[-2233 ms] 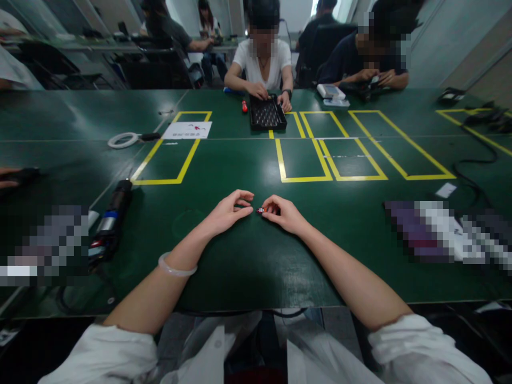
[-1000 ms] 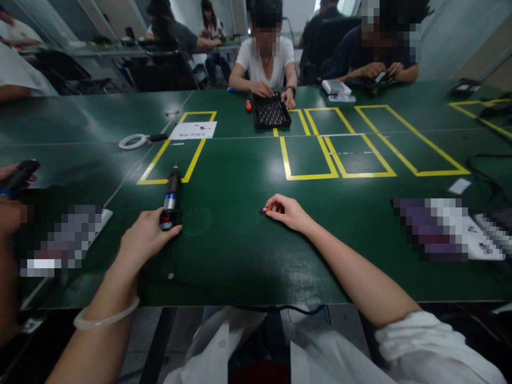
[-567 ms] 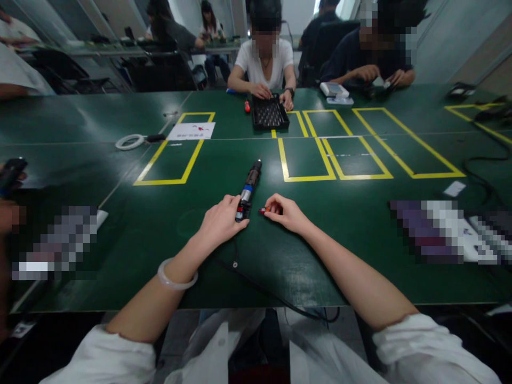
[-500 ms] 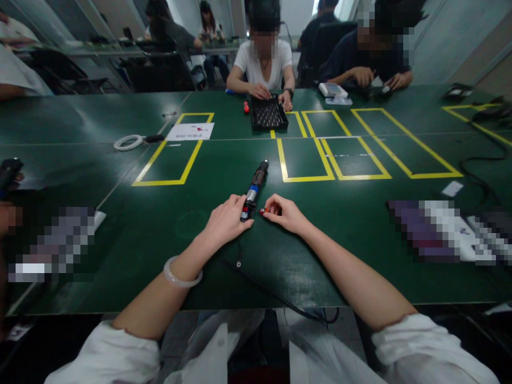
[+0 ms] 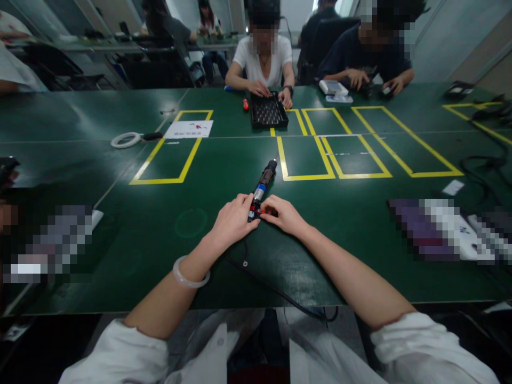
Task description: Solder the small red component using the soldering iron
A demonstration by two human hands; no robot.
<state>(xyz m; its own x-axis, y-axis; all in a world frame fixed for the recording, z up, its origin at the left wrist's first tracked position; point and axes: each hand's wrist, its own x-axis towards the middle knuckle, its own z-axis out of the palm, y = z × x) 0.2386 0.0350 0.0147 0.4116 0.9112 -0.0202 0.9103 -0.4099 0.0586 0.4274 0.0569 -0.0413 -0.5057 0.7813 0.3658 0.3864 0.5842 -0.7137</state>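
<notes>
An electric screwdriver point(image 5: 264, 185) with its inner parts exposed lies on the green table, tip pointing away and to the right. My left hand point(image 5: 235, 220) is closed around its near end, thumb toward me. Beside it, my right hand point(image 5: 285, 213) pinches a small red and orange part point(image 5: 267, 212) against the near end of the screwdriver. Whether that part is joined to it I cannot tell, as my fingers cover much of it. A black cable point(image 5: 276, 288) runs from below my left hand over the table's near edge, and a small ring terminal point(image 5: 245, 263) lies by it.
Yellow tape rectangles point(image 5: 307, 176) mark the green table point(image 5: 192, 277). A printed sheet point(image 5: 188, 129) and a coiled white cable point(image 5: 126, 140) lie to the left. Across the table, a co-worker handles a black tray point(image 5: 269, 120) near a red-handled tool point(image 5: 245, 104). Another co-worker point(image 5: 360, 64) sits farther right.
My left hand and the screwdriver have shifted slightly right. My right hand, previously a little apart from the screwdriver, now brings the red and orange part against its near end.
</notes>
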